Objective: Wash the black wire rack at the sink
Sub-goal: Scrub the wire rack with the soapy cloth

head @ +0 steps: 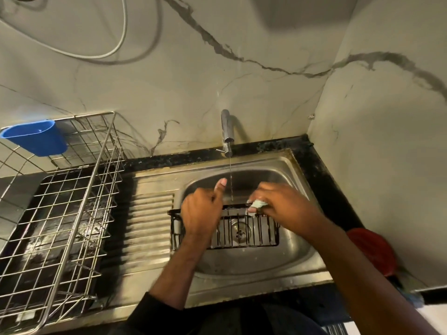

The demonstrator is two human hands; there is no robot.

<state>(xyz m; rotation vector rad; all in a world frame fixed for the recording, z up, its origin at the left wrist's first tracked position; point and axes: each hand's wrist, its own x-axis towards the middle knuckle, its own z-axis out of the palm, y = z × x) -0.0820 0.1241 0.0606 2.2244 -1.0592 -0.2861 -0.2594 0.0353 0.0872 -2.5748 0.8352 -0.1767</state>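
Observation:
The black wire rack (244,234) is held over the steel sink basin (292,252), above the drain. My left hand (202,211) grips the rack's left part, thumb pointing up. My right hand (278,204) presses a small pale green scrub pad (259,204) against the rack's top rail. A thin stream of water falls from the chrome tap (227,131) between my two hands onto the rail.
A large steel dish rack (63,213) stands on the counter at left, with a blue plastic cup holder (36,137) hung on its back. The ribbed drainboard (150,223) lies between it and the basin. A red object (373,250) sits against the right wall.

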